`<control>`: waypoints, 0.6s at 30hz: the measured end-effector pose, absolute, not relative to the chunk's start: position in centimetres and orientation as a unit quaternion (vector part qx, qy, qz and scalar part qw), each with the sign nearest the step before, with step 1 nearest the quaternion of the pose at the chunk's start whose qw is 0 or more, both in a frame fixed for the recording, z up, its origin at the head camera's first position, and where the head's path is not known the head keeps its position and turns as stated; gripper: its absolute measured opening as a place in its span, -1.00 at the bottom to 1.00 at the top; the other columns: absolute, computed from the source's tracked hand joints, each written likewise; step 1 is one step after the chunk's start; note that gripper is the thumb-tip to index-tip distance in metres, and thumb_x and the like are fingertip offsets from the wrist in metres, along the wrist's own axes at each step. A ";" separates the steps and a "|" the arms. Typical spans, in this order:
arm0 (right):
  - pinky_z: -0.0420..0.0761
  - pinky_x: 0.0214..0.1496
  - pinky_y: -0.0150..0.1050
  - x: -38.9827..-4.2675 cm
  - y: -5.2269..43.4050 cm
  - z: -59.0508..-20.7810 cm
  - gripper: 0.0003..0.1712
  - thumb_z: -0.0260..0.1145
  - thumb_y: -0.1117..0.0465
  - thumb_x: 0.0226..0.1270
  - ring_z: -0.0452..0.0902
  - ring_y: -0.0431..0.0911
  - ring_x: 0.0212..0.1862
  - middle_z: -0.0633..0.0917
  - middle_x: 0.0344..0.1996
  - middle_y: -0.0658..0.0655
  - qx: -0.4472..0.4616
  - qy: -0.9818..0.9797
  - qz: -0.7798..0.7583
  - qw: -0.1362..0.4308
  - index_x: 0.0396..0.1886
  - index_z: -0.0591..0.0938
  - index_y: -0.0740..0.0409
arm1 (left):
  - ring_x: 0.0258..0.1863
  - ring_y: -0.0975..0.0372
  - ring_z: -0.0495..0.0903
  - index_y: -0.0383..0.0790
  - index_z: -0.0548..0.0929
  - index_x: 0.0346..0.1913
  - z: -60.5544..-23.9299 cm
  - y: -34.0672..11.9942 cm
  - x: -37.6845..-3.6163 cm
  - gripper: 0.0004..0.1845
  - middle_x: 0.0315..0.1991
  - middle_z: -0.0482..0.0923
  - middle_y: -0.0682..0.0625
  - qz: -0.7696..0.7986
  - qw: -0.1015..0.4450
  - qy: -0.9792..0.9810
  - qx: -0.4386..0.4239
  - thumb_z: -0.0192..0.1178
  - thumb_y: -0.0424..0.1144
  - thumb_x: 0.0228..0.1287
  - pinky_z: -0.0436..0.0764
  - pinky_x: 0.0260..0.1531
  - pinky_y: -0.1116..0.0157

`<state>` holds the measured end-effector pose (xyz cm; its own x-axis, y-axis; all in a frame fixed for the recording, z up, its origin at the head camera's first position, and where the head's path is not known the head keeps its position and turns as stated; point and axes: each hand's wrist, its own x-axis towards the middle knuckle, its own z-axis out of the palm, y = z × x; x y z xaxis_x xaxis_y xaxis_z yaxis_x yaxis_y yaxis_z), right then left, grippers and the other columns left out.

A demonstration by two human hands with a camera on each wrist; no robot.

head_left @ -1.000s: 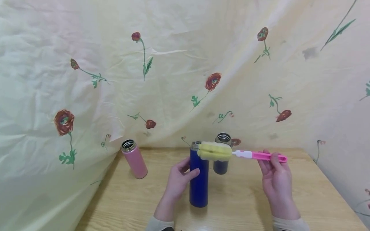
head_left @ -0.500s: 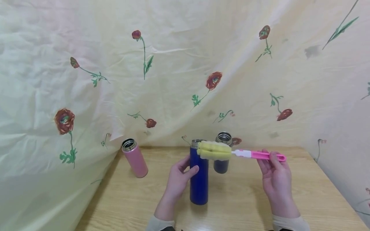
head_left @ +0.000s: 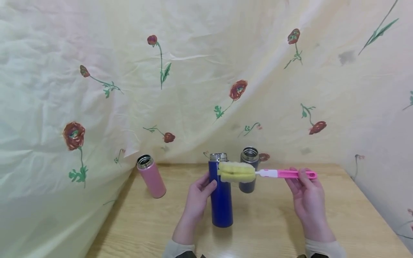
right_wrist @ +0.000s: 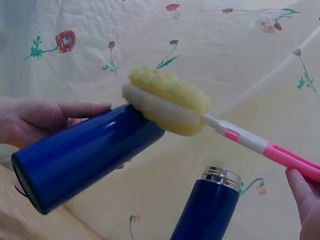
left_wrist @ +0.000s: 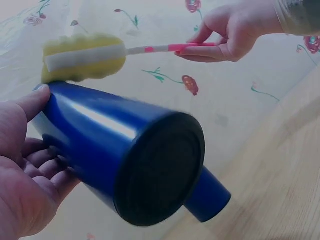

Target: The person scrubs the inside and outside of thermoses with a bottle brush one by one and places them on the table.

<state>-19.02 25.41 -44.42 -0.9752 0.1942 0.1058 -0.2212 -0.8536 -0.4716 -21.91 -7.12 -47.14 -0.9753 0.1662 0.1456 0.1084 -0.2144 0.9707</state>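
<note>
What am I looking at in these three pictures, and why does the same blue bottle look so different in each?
No machine here: a person works with bare hands, wearing one camera on the head and one on each wrist. The head view looks down at a wooden table backed by a flowered cloth. The left hand grips a tall blue bottle standing on the table. The right hand holds a sponge brush by its pink handle, its yellow head level beside the bottle's mouth. A pink bottle and a dark blue bottle stand behind, both open. The wrist cameras sit low and tilted, so the blue bottle appears slanted and large.
</note>
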 end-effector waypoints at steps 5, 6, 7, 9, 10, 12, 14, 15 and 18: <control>0.75 0.12 -0.13 -19.2 25.6 -44.5 -0.91 0.12 0.36 0.70 0.82 0.01 -0.04 0.77 -0.15 0.22 0.039 -0.305 0.947 0.096 -0.10 0.54 0.25 | 0.34 -0.03 0.61 -0.45 0.37 0.55 -46.9 -7.3 -22.0 -0.31 0.43 0.53 -0.29 0.781 0.020 0.616 0.101 0.28 -0.10 0.59 0.60 0.35 0.04; 0.76 0.12 -0.14 -19.2 25.6 -44.6 -0.90 0.11 0.37 0.71 0.82 0.00 -0.04 0.78 -0.15 0.22 0.045 -0.316 0.943 0.096 -0.09 0.55 0.25 | 0.35 -0.03 0.60 -0.45 0.37 0.56 -46.9 -7.4 -22.1 -0.31 0.43 0.53 -0.29 0.783 0.019 0.614 0.101 0.28 -0.11 0.59 0.60 0.34 0.04; 0.76 0.11 -0.14 -19.2 25.5 -44.7 -0.89 0.10 0.37 0.71 0.82 0.01 -0.04 0.79 -0.15 0.22 0.053 -0.324 0.940 0.096 -0.09 0.54 0.25 | 0.35 -0.02 0.60 -0.45 0.36 0.56 -46.8 -7.5 -22.1 -0.32 0.43 0.53 -0.29 0.784 0.018 0.612 0.102 0.27 -0.12 0.60 0.61 0.34 0.06; 0.77 0.08 -0.14 -19.1 25.6 -44.8 -0.88 0.07 0.38 0.72 0.83 0.02 -0.05 0.81 -0.15 0.24 0.070 -0.344 0.932 0.094 -0.09 0.54 0.25 | 0.34 -0.02 0.61 -0.47 0.36 0.55 -46.8 -7.7 -22.1 -0.34 0.41 0.54 -0.30 0.789 0.015 0.605 0.104 0.27 -0.17 0.60 0.62 0.32 0.09; 0.77 0.07 -0.14 -19.1 25.6 -44.9 -0.87 0.06 0.39 0.72 0.83 0.02 -0.05 0.82 -0.15 0.24 0.079 -0.358 0.926 0.092 -0.08 0.54 0.24 | 0.33 -0.01 0.62 -0.47 0.36 0.55 -46.8 -7.7 -22.1 -0.35 0.41 0.54 -0.31 0.792 0.015 0.601 0.106 0.26 -0.19 0.60 0.63 0.31 0.10; 0.77 0.06 -0.15 -19.1 25.6 -44.9 -0.84 0.04 0.41 0.72 0.84 0.00 -0.06 0.83 -0.15 0.23 0.095 -0.394 0.910 0.088 -0.08 0.56 0.23 | 0.31 -0.02 0.63 -0.48 0.36 0.54 -46.8 -7.7 -22.1 -0.36 0.39 0.55 -0.33 0.795 0.014 0.597 0.105 0.26 -0.21 0.60 0.65 0.29 0.11; 0.78 0.05 -0.14 -19.1 25.7 -44.8 -0.82 0.04 0.42 0.72 0.84 -0.01 -0.08 0.83 -0.16 0.20 0.105 -0.430 0.893 0.080 -0.08 0.57 0.21 | 0.29 -0.04 0.65 -0.50 0.36 0.54 -46.8 -7.7 -22.1 -0.37 0.39 0.55 -0.35 0.796 0.011 0.596 0.105 0.25 -0.23 0.60 0.65 0.28 0.11; 0.78 0.05 -0.14 -19.1 25.7 -44.7 -0.80 0.04 0.42 0.72 0.84 -0.02 -0.08 0.84 -0.16 0.19 0.111 -0.448 0.884 0.077 -0.09 0.59 0.20 | 0.29 -0.05 0.65 -0.51 0.35 0.54 -46.8 -7.7 -22.1 -0.36 0.39 0.54 -0.36 0.796 0.009 0.596 0.106 0.25 -0.23 0.60 0.65 0.29 0.09; 0.78 0.05 -0.15 -19.0 25.6 -44.6 -0.76 0.03 0.42 0.72 0.84 -0.04 -0.09 0.85 -0.16 0.15 0.120 -0.481 0.866 0.064 -0.10 0.62 0.17 | 0.29 -0.06 0.65 -0.52 0.36 0.53 -46.7 -7.6 -22.1 -0.36 0.39 0.54 -0.37 0.795 0.005 0.599 0.101 0.25 -0.21 0.60 0.64 0.31 0.06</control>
<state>-19.01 25.56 -44.56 -0.9632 -0.0046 0.2689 -0.2258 -0.5293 -0.8178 -22.13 -7.63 -46.72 -0.9795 0.1289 0.1545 0.1130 -0.2830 0.9524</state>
